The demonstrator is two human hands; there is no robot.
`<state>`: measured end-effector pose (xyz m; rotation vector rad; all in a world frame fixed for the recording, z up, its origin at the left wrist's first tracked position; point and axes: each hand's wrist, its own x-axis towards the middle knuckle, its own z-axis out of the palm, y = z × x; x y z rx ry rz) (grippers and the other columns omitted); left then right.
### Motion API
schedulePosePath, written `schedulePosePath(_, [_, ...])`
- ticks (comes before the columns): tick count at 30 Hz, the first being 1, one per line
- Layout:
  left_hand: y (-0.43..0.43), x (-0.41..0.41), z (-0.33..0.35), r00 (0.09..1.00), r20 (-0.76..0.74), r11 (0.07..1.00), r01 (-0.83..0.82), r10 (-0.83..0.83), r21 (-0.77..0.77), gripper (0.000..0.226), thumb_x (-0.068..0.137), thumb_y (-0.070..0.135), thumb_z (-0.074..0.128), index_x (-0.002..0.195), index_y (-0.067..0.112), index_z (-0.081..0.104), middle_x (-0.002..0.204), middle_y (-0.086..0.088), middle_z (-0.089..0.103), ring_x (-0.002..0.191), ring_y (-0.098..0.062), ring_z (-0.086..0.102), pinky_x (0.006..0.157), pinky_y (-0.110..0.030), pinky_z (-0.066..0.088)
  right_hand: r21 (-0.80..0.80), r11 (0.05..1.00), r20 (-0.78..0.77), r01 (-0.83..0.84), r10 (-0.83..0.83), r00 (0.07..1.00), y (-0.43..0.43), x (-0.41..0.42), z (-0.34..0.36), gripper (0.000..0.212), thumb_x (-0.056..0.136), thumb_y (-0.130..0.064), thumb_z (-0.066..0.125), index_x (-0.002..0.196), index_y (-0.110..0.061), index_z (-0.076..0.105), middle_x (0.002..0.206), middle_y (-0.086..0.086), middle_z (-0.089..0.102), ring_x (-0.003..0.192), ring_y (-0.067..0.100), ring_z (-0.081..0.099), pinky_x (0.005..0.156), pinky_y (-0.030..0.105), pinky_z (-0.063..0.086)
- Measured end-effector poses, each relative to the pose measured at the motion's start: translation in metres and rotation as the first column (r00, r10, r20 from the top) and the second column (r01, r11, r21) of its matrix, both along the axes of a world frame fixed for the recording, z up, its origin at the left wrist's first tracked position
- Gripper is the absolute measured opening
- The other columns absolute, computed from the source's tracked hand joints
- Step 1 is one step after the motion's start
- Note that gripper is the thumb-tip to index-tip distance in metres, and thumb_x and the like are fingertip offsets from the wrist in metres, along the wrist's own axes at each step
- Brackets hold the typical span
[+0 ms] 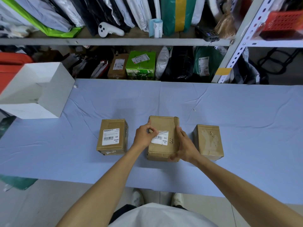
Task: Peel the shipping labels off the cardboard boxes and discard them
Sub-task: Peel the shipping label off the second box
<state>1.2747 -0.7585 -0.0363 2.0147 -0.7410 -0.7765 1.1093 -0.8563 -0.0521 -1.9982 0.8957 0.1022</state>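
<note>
Your left hand [144, 136]: pinched the far left corner of the middle label between thumb and forefinger.
Your right hand [184, 145]: clasped the middle box, fingers laid along its right side, thumb hooked at the near right corner.
Middle box [162, 124]: brown cardboard, flat on the blue cloth, directly before you, between the other two.
Middle label [161, 140]: white, barcoded, on the middle box's top face; far edge lifted and curled, near part stuck down.
Left box [113, 149]: just beside your left wrist, apart from the middle box.
Left label [111, 136]: lay flat and whole on the left box's top.
Right box [208, 141]: near your right hand; top face showed pale torn patches.
White carton [36, 90]: open, at the cloth's far left, well apart from the boxes.
Blue cloth [164, 99]: wrinkled, covered the table.
Label roll [155, 28]: stood on the shelf beyond.
</note>
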Motion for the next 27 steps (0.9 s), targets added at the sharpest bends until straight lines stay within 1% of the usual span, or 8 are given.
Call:
schedulePosePath(2, [0.0005,0.0005,-0.0002,1.000,-0.005,1.000,-0.006,0.006,-0.001,0.004,0.082,0.006,0.070,0.082,0.010,0.068,0.151,-0.009,0.038,0.139,-0.013,0.037,0.068,0.011,0.029,-0.001,1.000,0.001,0.001,-0.001,1.000,-0.0003,0.0003,0.0001,0.146,0.050,-0.019,0.092,0.152,-0.014,-0.012,0.160,-0.005,-0.001,0.147,0.014,0.007,0.109,0.016,0.015])
schedulePosePath(4, [0.0008,0.0007,-0.0001,1.000,-0.012,1.000,-0.011,0.011,-0.001,0.004,0.082,0.007,0.070,0.081,0.010,0.068,0.151,-0.009,0.037,0.139,-0.013,0.038,0.068,0.011,0.029,0.000,1.000,-0.003,0.001,-0.001,1.000,-0.0004,0.0010,0.0003,0.146,0.049,-0.020,0.092,0.152,-0.015,-0.012,0.160,-0.005,-0.001,0.147,0.014,0.008,0.107,0.015,0.016])
schedulePosePath(7, [0.0008,0.0004,0.0004,1.000,-0.019,1.000,-0.011,0.012,0.002,0.006,0.083,0.007,0.070,0.080,0.012,0.067,0.152,-0.008,0.036,0.139,-0.014,0.038,0.067,0.011,0.029,-0.002,1.000,-0.009,0.005,-0.005,1.000,-0.0002,0.0009,0.0000,0.147,0.049,-0.021,0.092,0.152,-0.016,-0.013,0.161,-0.004,-0.002,0.148,0.015,0.006,0.109,0.018,0.016])
schedulePosePath(13, [-0.0001,0.0010,-0.0006,1.000,-0.019,1.000,-0.015,0.015,0.001,0.003,0.083,0.008,0.070,0.082,0.009,0.067,0.152,-0.008,0.036,0.139,-0.014,0.038,0.065,0.013,0.026,-0.012,1.000,-0.007,-0.002,0.002,1.000,-0.0002,0.0002,-0.0001,0.146,0.050,-0.022,0.092,0.152,-0.014,-0.012,0.160,-0.005,-0.001,0.147,0.016,0.008,0.110,0.019,0.018])
schedulePosePath(16, [-0.0008,0.0015,-0.0008,1.000,-0.015,1.000,-0.012,0.012,-0.001,0.002,0.083,0.006,0.070,0.084,0.007,0.068,0.151,-0.010,0.037,0.140,-0.012,0.036,0.067,0.013,0.026,-0.020,1.000,-0.011,0.000,0.000,1.000,0.0000,0.0003,-0.0003,0.147,0.049,-0.023,0.092,0.152,-0.015,-0.012,0.161,-0.003,-0.002,0.148,0.017,0.007,0.113,0.023,0.019])
schedulePosePath(19, [-0.0007,0.0024,-0.0015,1.000,-0.009,1.000,-0.012,0.012,0.000,0.003,0.083,0.006,0.070,0.085,0.004,0.068,0.150,-0.010,0.038,0.140,-0.012,0.036,0.067,0.012,0.027,-0.019,1.000,-0.003,-0.004,0.004,1.000,0.0001,0.0002,-0.0005,0.147,0.049,-0.023,0.092,0.152,-0.015,-0.012,0.161,-0.004,0.000,0.147,0.016,0.010,0.109,0.020,0.020])
schedulePosePath(23, [-0.0008,0.0026,-0.0035,1.000,-0.017,1.000,-0.013,0.013,0.009,0.005,0.083,0.008,0.070,0.087,0.005,0.068,0.151,-0.008,0.036,0.139,-0.013,0.037,0.066,0.013,0.027,-0.016,1.000,-0.003,-0.004,0.004,1.000,0.0002,-0.0001,-0.0013,0.147,0.049,-0.024,0.092,0.152,-0.016,-0.013,0.161,-0.003,-0.001,0.148,0.018,0.009,0.115,0.026,0.021])
schedulePosePath(27, [-0.0019,0.0034,-0.0034,0.999,-0.034,1.000,-0.009,0.010,0.007,0.004,0.083,0.007,0.070,0.086,0.005,0.068,0.151,-0.009,0.037,0.140,-0.012,0.035,0.066,0.013,0.025,-0.015,1.000,-0.004,-0.004,0.004,1.000,-0.0001,0.0004,-0.0010,0.148,0.049,-0.024,0.092,0.152,-0.016,-0.013,0.161,-0.003,-0.001,0.148,0.018,0.008,0.116,0.028,0.021])
